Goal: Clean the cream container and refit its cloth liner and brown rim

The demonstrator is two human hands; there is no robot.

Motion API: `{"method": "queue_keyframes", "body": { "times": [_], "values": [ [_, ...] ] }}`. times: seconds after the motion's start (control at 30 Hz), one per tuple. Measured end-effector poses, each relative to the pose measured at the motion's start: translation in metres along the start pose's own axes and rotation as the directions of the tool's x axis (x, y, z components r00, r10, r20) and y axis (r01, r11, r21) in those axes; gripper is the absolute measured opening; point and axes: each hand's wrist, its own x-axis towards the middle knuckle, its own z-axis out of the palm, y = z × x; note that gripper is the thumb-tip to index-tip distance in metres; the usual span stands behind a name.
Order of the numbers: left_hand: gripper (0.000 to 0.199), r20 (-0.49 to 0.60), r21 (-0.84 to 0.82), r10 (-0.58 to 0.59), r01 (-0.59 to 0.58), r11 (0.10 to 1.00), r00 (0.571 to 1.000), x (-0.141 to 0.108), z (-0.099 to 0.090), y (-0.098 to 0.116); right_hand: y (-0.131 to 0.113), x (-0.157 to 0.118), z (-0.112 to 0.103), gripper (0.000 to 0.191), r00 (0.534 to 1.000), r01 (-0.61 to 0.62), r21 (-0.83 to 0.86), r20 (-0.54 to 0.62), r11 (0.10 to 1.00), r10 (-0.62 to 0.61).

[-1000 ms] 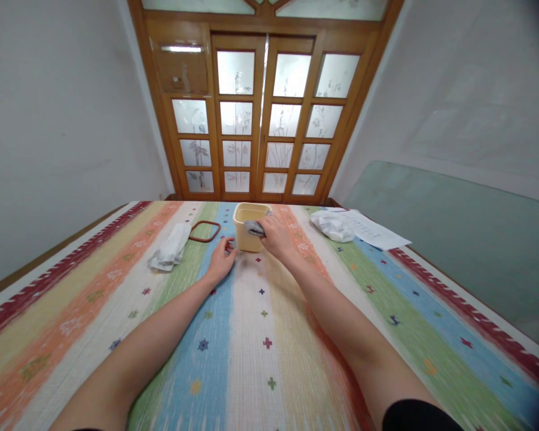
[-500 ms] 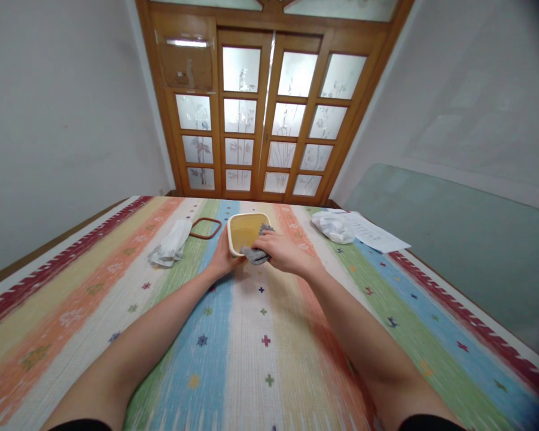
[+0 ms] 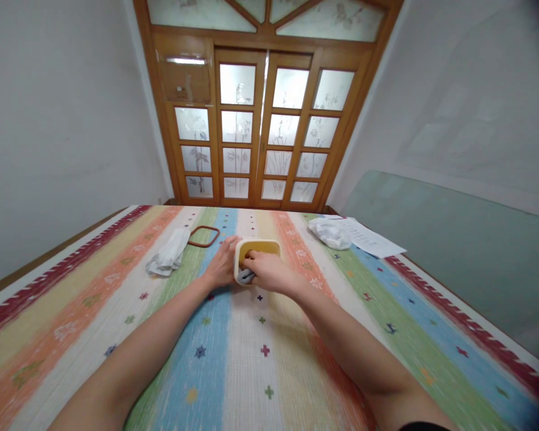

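Observation:
A pale yellow square plastic container point(image 3: 269, 242) with a cream rim is tilted so that its opening faces me. My left hand point(image 3: 222, 263) grips it at its left side, some fingers hidden behind the wall. Inside the mouth, my right hand point(image 3: 271, 272) presses a grey cloth point(image 3: 245, 276) against the lower left inner wall; part of the cloth shows below the fingers. A reddish-brown rounded-square ring point(image 3: 201, 245) lies on the table just beyond my left hand, apart from it.
The table wears a striped, patterned tablecloth point(image 3: 246, 377). Left of the ring lies a crumpled white packet point(image 3: 168, 254). At the far right are a white plastic bag point(image 3: 329, 233) and a printed paper sheet point(image 3: 372, 239). Wooden doors with glass panes point(image 3: 237, 126) stand beyond.
My right hand has moved the cloth from the container's right and front rim into its left interior. The container has turned and sits slightly nearer, and the camera view has tilted up.

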Motion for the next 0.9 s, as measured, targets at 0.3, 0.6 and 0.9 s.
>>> {"method": "queue_keyframes", "body": {
  "times": [0.3, 0.6, 0.9],
  "values": [
    [0.093, -0.035, 0.051, 0.085, -0.083, 0.995, 0.996, -0.013, 0.014, 0.012, 0.013, 0.009, 0.072, 0.035, 1.000, 0.001, 0.218, -0.029, 0.976, 0.005],
    [0.088, 0.020, 0.143, 0.094, -0.096, 0.985, 0.995, -0.005, 0.011, 0.006, 0.014, 0.014, 0.089, 0.036, 0.983, -0.010, 0.401, -0.162, 0.916, 0.082],
    [0.090, -0.013, 0.035, -0.045, 0.046, 0.998, 0.999, -0.008, 0.007, -0.014, -0.002, -0.020, 0.030, 0.033, 0.990, 0.129, 0.121, -0.070, 0.984, -0.121]
  ]
}}
